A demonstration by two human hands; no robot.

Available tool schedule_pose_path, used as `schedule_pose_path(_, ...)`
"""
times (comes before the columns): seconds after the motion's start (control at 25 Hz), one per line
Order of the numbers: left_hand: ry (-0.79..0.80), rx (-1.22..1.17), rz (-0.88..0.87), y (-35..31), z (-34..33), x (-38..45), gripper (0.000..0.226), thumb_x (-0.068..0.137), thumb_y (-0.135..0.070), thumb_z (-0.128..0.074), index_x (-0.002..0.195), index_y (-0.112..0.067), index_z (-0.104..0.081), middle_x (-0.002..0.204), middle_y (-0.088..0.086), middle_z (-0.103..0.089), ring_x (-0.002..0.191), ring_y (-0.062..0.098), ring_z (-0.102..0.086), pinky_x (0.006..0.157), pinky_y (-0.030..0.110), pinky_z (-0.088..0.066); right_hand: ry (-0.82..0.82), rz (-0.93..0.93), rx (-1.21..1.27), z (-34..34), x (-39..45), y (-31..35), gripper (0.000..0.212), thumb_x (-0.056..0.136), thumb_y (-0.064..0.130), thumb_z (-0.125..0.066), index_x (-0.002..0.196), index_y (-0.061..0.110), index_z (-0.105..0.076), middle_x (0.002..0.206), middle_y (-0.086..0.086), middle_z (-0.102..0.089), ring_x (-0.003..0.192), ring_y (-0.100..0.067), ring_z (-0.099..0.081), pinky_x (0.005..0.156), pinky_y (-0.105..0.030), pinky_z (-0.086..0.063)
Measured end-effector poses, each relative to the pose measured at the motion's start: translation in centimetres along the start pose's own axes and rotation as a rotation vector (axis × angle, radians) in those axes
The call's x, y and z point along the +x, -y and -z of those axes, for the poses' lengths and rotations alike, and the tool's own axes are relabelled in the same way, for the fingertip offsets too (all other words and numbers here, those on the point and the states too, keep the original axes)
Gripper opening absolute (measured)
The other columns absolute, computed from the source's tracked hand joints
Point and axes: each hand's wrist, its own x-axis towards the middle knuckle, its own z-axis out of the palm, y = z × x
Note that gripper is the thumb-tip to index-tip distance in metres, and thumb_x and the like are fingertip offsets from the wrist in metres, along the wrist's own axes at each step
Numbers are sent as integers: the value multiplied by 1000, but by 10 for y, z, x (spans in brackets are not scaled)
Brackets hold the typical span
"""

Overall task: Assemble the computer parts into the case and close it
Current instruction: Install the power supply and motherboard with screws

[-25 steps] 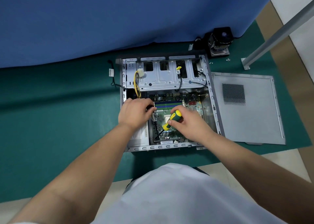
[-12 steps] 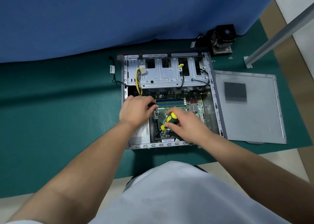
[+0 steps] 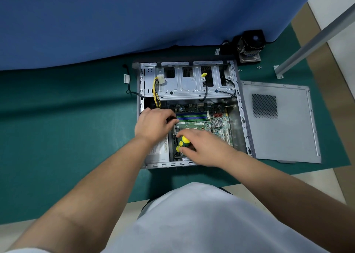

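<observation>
An open grey computer case (image 3: pixel 242 114) lies flat on the green mat, with a green motherboard (image 3: pixel 217 122) inside and a silver drive cage (image 3: pixel 184 85) at its far end. My right hand (image 3: pixel 205 147) is shut on a yellow-and-green screwdriver (image 3: pixel 182 143), held low over the board's near left part. My left hand (image 3: pixel 153 124) rests at the board's left edge beside the power supply (image 3: pixel 157 151), its fingertips curled on something small and dark that I cannot make out. The case's side panel (image 3: pixel 284 129) lies flat to the right.
A CPU cooler with fan (image 3: pixel 249 45) stands beyond the case's far right corner, with small screws (image 3: pixel 259 67) loose on the mat nearby. A metal post (image 3: pixel 315 39) slants across the top right. A blue cloth (image 3: pixel 134 18) hangs behind. Yellow and black cables (image 3: pixel 155 91) trail inside the case.
My right hand has lowered and tilted the screwdriver toward the near left part of the board. My left hand stays at the board's left edge.
</observation>
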Motion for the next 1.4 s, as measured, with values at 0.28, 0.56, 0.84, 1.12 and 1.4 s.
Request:
schedule_pose_path(0.28, -90, -453, 27, 4, 15, -35, 32, 86, -33, -79, 115, -28, -67, 112, -18, -62, 112, 7, -53, 100, 32, -43, 39, 95, -251, 15, -2, 29, 45, 96, 59, -47, 130, 30, -48, 116, -1, -64, 96, -31, -67, 70, -40, -52)
schedule_pose_path(0.56, 37, -436, 53, -15, 14, -102, 48, 70, -55, -70, 115, -45, -59, 109, -35, -59, 116, -7, -49, 106, 31, -31, -101, -71, -528, 8, 10, 40, 85, 73, 96, -21, 104, 26, -59, 79, -9, -69, 78, -34, -70, 58, -35, -33)
schedule_pose_path(0.84, 29, -415, 175, -25, 5, -94, 42, 62, -46, -70, 103, -45, -63, 105, -33, -48, 115, -20, -31, 97, 8, -15, -37, 170, -452, 28, -2, 40, 65, 87, 84, -36, 122, 31, -49, 106, 0, -66, 88, -29, -68, 62, -37, -44)
schedule_pose_path(1.12, 146, -386, 187, -24, 7, -95, 56, 53, -74, -75, 100, -61, -49, 108, -34, -47, 112, -7, -28, 93, 3, -16, -11, 74, -561, 27, 1, 57, 55, 93, 76, -38, 125, 35, -55, 96, -5, -72, 88, -32, -70, 63, -35, -34)
schedule_pose_path(1.4, 210, -422, 170, -18, 8, -96, 38, 71, -64, -67, 107, -51, -62, 123, -29, -46, 124, 14, -31, 95, -1, -10, 15, 231, -557, 36, -3, 55, 46, 94, 59, -56, 128, 29, -50, 107, -1, -64, 90, -31, -68, 62, -35, -36)
